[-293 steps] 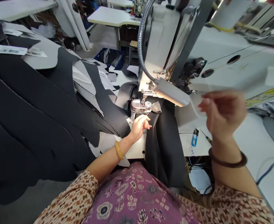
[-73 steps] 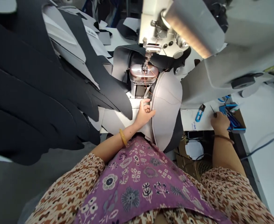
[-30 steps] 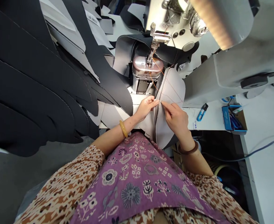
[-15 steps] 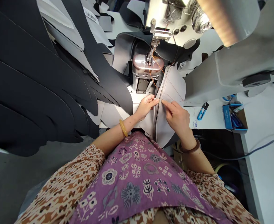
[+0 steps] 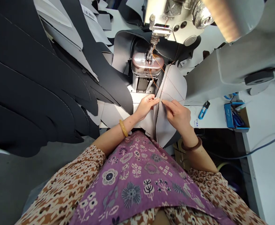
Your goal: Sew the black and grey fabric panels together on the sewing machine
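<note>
A light grey fabric piece (image 5: 172,86) with a long seam lies to the right of the sewing machine's metal post (image 5: 146,64), its lower end near my lap. My left hand (image 5: 146,107) pinches the seam edge between thumb and fingers from the left. From the right, my right hand (image 5: 178,115) has its thumb and index finger closed at the same spot on the seam. What lies between the fingertips is too small to make out. Orange thread (image 5: 154,80) runs from the needle area down toward the fabric.
Dark fabric panels (image 5: 34,78) are piled on the left. The machine head (image 5: 170,18) hangs above the post, its arm (image 5: 235,62) at right. Blue thread snips (image 5: 204,110) and a blue box (image 5: 237,117) of tools sit on the table's right. A cable (image 5: 256,153) crosses below.
Both hands stay at the same spot on the seam with almost no visible movement. The whole view has shifted very slightly.
</note>
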Demonstrator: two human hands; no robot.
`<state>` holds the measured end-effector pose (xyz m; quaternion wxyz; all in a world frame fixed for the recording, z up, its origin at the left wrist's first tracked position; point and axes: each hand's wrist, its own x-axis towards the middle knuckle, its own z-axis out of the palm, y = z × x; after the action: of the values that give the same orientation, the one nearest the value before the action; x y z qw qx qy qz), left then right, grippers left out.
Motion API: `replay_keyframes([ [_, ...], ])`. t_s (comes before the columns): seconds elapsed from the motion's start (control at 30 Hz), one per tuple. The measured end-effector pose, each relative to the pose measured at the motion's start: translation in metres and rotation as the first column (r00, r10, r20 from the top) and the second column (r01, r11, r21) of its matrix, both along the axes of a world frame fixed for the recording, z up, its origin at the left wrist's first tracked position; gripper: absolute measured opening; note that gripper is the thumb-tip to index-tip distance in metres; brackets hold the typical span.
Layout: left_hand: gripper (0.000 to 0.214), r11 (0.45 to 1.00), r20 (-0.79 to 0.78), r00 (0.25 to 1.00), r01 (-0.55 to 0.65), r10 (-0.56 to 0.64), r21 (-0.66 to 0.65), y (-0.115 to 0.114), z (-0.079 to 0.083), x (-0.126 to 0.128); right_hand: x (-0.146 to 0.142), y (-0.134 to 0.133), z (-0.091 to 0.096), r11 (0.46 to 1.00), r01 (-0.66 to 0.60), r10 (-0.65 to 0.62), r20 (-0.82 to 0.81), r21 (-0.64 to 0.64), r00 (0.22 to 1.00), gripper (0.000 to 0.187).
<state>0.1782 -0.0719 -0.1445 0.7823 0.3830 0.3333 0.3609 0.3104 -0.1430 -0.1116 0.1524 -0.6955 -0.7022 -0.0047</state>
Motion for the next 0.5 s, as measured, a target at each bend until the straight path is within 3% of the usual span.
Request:
replay_keyframes([
  [0.23, 0.034, 0.996, -0.049, 0.998, -0.029, 0.033, 0.084, 0.0022, 0.0005, 0.0014, -0.0005, -0.0012, 0.0046, 0.999, 0.010, -0.010, -0.013, -0.053, 1.000, 0.036],
  [0.5, 0.031, 0.997, -0.053, 0.998, -0.022, 0.026, 0.068, 0.0013, 0.0007, 0.0011, -0.0028, -0.0012, 0.0066, 0.998, 0.001, 0.001, 0.033, -0.055, 0.999, 0.035],
])
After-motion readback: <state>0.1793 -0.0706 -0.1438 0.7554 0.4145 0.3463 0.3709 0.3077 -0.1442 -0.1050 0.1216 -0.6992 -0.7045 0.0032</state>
